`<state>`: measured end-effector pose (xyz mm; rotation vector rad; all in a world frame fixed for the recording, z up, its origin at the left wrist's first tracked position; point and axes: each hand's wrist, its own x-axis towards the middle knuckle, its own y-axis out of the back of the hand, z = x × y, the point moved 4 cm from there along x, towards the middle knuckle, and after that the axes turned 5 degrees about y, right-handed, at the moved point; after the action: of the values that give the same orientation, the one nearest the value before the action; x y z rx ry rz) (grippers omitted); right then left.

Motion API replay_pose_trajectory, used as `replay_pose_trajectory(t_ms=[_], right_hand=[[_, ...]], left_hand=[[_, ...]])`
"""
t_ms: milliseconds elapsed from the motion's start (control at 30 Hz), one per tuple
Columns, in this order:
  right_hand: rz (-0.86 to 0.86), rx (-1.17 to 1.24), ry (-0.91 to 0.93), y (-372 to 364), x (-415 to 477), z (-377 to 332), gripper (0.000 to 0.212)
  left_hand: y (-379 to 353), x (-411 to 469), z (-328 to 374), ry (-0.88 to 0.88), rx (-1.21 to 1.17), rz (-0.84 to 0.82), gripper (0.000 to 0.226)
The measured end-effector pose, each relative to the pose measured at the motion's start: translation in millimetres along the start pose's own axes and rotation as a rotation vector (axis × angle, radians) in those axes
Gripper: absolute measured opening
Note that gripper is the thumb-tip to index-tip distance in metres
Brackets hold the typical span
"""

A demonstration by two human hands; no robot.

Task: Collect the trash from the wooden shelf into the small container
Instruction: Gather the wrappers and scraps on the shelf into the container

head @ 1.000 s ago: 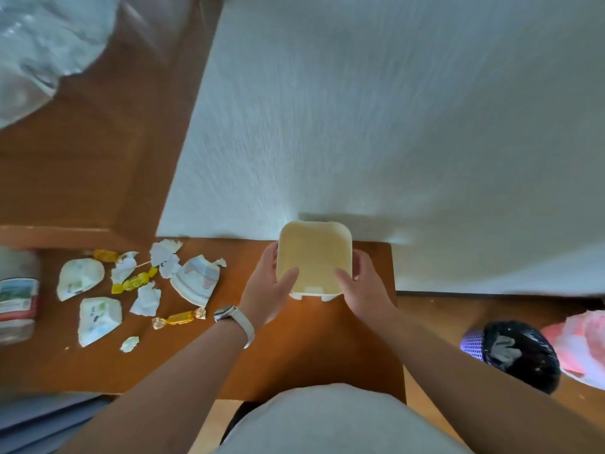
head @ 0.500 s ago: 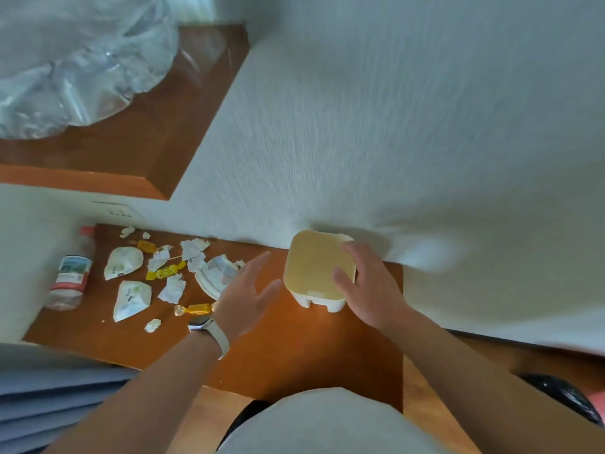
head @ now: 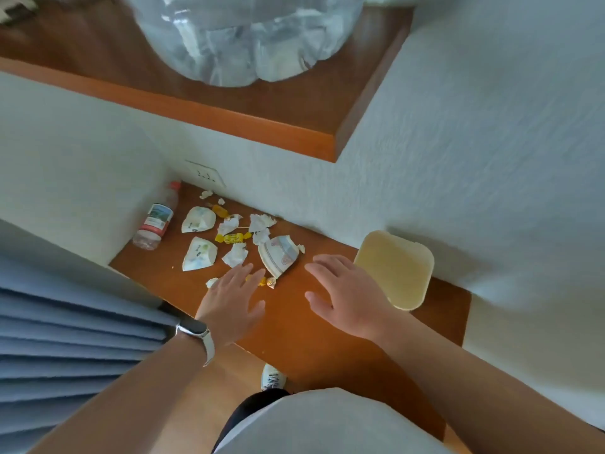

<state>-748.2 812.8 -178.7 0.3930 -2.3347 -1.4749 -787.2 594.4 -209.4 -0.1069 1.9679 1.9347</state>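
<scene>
The trash (head: 235, 255) is all on the shelf (head: 327, 326), in a messy heap at its left side, and none of it is in the box (head: 394, 268) yet. The box is pale yellow and sits at the right end of the shelf, close against the wall (head: 458, 158). I see nothing in it. The heap has white paper bits (head: 199, 258), yellow wrappers (head: 230, 238) and a torn cup piece (head: 278, 257). A bottle (head: 155, 221) lies at the far left. The left hand (head: 234, 296), with a watch (head: 193, 330) on its wrist, is wide open, fingers (head: 242, 273) straight and spread. Its fingertips are over one yellow wrapper at the near edge of the heap, and it holds nothing. I cannot tell if it touches the wrapper or hangs just above. The right hand (head: 347, 296) is open too, fingers spread, holding nothing. It is between the heap and the box, just beside the box, with its fingers near the cup piece. So I think the picking up is only about to start. Next, fingers need to curl around a bit of trash, most likely the wrapper or the cup piece since they are nearest, lift it, and drop it in the box. The bits are small and light, so a soft pinch should do.
</scene>
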Motion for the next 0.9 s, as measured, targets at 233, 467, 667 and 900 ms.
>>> replay_pose_trajectory(t_ms=[233,467,667,900], right_hand=[[-0.152,-0.096,0.039,-51.1,56.9,-25.3,0.049],[-0.377,-0.155,-0.028,-118.1,108.7,-49.5,0.05],[-0.482,-0.198,-0.085,-160.3,136.6,-54.3,0.053],[-0.461,-0.244,-0.175,-190.9,152.8,-55.1,0.044]], left_hand=[[-27.7,17.9,-73.2,-0.003,0.092,-0.074,0.064],[-60.1,46.0,-132.5,-0.112,0.103,-0.163,0.06],[-78.0,68.3,-156.2,-0.193,0.029,-0.191,0.058],[-87.0,86.0,-163.9,-0.28,-0.017,-0.124,0.036]])
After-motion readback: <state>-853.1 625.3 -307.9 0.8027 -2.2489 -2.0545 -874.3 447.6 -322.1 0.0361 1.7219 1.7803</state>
